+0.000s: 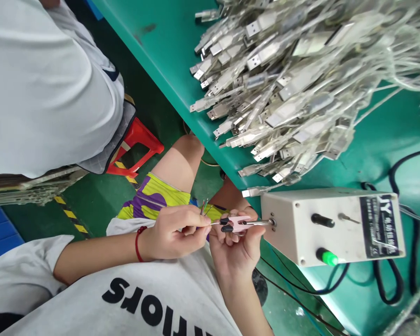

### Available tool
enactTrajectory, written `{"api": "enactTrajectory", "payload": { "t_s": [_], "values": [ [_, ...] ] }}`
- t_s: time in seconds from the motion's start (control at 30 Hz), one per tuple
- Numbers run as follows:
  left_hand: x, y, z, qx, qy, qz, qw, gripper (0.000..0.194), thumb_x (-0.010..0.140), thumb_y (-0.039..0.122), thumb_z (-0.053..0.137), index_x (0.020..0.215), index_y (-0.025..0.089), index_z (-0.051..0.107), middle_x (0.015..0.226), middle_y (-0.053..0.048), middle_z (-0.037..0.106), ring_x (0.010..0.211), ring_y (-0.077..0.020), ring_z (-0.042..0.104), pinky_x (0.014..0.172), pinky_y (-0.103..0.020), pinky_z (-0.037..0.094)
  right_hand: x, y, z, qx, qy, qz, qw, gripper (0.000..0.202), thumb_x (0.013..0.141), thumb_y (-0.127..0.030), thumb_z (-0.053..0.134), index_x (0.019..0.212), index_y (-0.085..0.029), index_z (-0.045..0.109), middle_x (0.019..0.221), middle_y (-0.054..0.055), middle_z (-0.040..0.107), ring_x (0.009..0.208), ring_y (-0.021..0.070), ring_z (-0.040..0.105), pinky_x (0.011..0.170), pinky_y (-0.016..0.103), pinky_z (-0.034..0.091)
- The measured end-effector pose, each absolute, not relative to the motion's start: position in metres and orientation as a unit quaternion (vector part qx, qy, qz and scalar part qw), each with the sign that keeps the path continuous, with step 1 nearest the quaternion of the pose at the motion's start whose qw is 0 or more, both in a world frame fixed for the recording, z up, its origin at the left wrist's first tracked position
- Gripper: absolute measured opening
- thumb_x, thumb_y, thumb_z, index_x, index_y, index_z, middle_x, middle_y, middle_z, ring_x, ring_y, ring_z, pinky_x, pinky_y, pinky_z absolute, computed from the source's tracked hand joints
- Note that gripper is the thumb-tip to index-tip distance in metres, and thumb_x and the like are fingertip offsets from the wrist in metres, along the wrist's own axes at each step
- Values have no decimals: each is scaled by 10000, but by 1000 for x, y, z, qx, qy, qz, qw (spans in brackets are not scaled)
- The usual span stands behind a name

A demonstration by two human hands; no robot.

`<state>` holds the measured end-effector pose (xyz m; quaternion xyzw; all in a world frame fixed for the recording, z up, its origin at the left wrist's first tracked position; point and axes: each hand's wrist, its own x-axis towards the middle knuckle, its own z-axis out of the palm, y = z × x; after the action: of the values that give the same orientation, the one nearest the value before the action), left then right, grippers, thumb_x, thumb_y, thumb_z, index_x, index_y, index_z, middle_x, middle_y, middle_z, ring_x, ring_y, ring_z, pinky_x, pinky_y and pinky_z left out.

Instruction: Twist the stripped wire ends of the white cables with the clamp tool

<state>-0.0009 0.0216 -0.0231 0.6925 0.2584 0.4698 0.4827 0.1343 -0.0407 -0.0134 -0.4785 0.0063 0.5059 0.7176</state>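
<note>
A thin cable end with fine coloured wires (204, 205) is pinched between the thumb and fingers of my left hand (180, 232), which wears a red cord at the wrist. Close by on its right, my right hand (236, 247) is palm up, its curled fingers round a pink clip (238, 223) with black tips. The clip sits on a metal shaft (264, 222) coming out of a white machine box (283, 228). The black tips are right beside my left fingertips, at the wire. Part of the fingers of my right hand is hidden behind the clip.
A large pile of clear USB cables (283, 93) covers the upper part of the green table (168, 56). The box has a black knob (322, 220) and a lit green switch (327, 256). Black cords lie at the right. A person in white (49, 93) sits on a red stool (136, 147).
</note>
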Motion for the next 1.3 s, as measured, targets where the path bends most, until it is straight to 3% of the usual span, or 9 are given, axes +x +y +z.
{"api": "enactTrajectory", "payload": {
  "t_s": [0.27, 0.47, 0.57, 0.7, 0.87, 1.13, 1.3],
  "values": [
    [3, 22, -23, 694, 245, 461, 495, 215, 978, -1, 692, 1028, 199, 631, 683, 110, 397, 548, -59, 389, 519, -170, 362, 137, -44, -11, -487, -6, 519, 702, 446, 758, -640, 1007, 825, -285, 744, 573, -113, 355, 497, 81, 97, 419, 197, 237],
    [4, 20, -25, 695, 242, 454, 502, 208, 975, 2, 697, 1024, 194, 634, 706, 99, 456, 555, -55, 403, 520, -176, 358, 139, -47, -14, -500, -19, 535, 681, 515, 741, -701, 990, 866, -284, 716, 559, -124, 309, 491, 80, 99, 431, 201, 229],
    [3, 19, -26, 697, 243, 447, 506, 207, 972, 5, 693, 1018, 198, 634, 712, 94, 464, 559, -61, 395, 517, -185, 349, 141, -52, -14, -478, -28, 565, 672, 574, 713, -780, 958, 913, -292, 731, 544, -120, 363, 466, 78, 139, 457, 222, 260],
    [3, 18, -27, 693, 244, 452, 506, 207, 972, 5, 704, 1037, 193, 646, 695, 102, 445, 557, -60, 399, 530, -177, 367, 143, -68, -19, -467, -27, 588, 661, 625, 793, -872, 773, 996, -281, 789, 541, -57, 507, 465, 121, 300, 513, 272, 339],
    [0, 16, -26, 683, 250, 458, 512, 198, 966, 12, 713, 1034, 188, 654, 693, 99, 492, 528, -46, 398, 498, -154, 348, 144, -88, -30, -476, -37, 579, 661, 535, 913, -757, 684, 748, -249, 716, 550, -21, 509, 499, 145, 382, 547, 302, 372],
    [-13, 8, -14, 671, 239, 484, 508, 143, 1031, 74, 695, 1085, 204, 667, 655, 64, 602, 528, -102, 562, 548, -209, 512, 131, -95, -15, -541, -120, 526, 646, 303, 954, -547, 771, 913, -250, 818, 589, -48, 496, 544, 143, 387, 579, 291, 364],
    [-21, 2, -2, 686, 216, 487, 496, 110, 1042, 97, 678, 1072, 203, 669, 648, 56, 607, 525, -104, 539, 552, -220, 524, 119, -103, 5, -583, -192, 500, 611, 182, 919, -421, 905, 935, -251, 844, 728, -12, 643, 631, 137, 480, 614, 275, 386]
  ]
}}
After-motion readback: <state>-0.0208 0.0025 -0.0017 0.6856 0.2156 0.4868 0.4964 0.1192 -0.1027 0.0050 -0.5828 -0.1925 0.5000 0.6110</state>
